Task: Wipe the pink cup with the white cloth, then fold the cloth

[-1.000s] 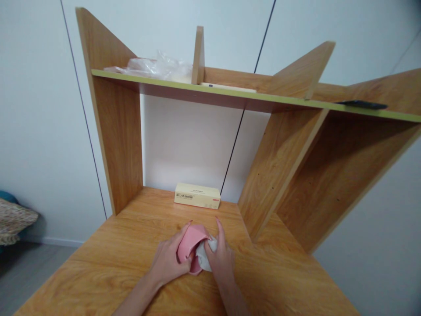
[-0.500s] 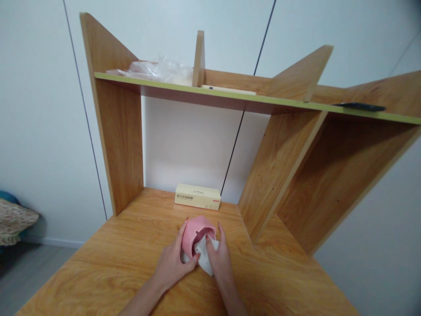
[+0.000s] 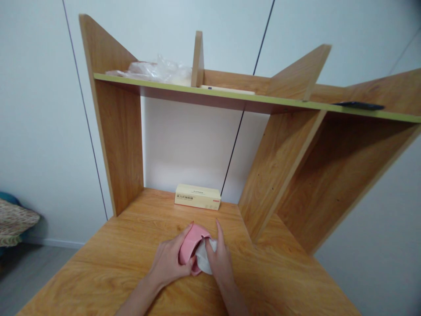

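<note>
A pink hollow container (image 3: 193,240) with a notch in its rim is tilted, its opening facing right and toward me. My left hand (image 3: 169,260) grips it from the left, thumb at the near rim and fingers around the far side. My right hand (image 3: 219,256) pinches a white cloth or tissue (image 3: 203,258) at the opening. Part of the cloth lies inside the container, and the rest covers the rim on the right. The inner wall is mostly hidden by the cloth and my right thumb.
A cream-coloured box (image 3: 197,197) lies at the back of the wooden desk (image 3: 131,250). Above runs a shelf (image 3: 230,99) bearing crumpled clear plastic (image 3: 159,71) and a flat dark object (image 3: 360,105). A wooden upright panel (image 3: 272,166) stands to the right.
The pink container has turned, so its opening faces more to the right. My right hand's cloth has shifted along the rim, and my left hand has moved slightly with the container.
</note>
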A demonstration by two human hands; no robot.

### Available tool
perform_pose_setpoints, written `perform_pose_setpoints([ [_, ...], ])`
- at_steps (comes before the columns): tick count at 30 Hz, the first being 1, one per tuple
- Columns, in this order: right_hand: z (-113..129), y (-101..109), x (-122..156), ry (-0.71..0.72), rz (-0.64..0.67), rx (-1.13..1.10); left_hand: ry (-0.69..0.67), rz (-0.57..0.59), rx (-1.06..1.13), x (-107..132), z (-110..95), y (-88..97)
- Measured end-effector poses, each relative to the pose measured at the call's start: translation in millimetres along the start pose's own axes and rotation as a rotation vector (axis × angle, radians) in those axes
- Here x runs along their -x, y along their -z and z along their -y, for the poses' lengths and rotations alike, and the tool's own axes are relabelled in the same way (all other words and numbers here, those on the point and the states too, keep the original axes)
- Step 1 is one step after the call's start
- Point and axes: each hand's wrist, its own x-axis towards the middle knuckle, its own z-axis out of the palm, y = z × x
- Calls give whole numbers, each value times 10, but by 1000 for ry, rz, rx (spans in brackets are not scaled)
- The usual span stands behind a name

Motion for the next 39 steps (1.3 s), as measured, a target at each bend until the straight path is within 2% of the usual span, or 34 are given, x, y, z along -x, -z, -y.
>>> perform_pose_setpoints([
  [3, -32, -45, -1, -35, -63, -106, 140, -2, 58, -8, -38, -8],
  [5, -50, -65, -2, -52, -107, -165, 175, 3, 109, -7, -78, -27],
  [9, -40, -61, -2, -67, -108, -201, 168, -6, 183, 4, -128, -74],
  [13, 33, 13, -2, -84, -70, -55, 159, -32, 108, 5, -89, -50],
  [19, 69, 69, 0, 61, -59, 100, 84, 24, 4, 7, -22, 25],
  [23, 11, 3, -1, -2, -19, 12, 113, 17, 54, -2, -47, 19],
  [26, -29, -41, -5, -28, -57, -90, 209, -11, 139, -14, -86, 1],
  [29, -41, -54, -4, -46, -96, -140, 253, 17, 185, -19, -107, -20],
  [32, -24, -28, 2, -42, -85, -115, 201, 17, 201, -15, -88, -44],
  [35, 3, 30, -2, -40, -44, 33, 107, 5, 210, -7, -54, -76],
  [39, 16, 108, -30, -11, -72, 159, 35, 32, 252, -3, -58, -125],
])
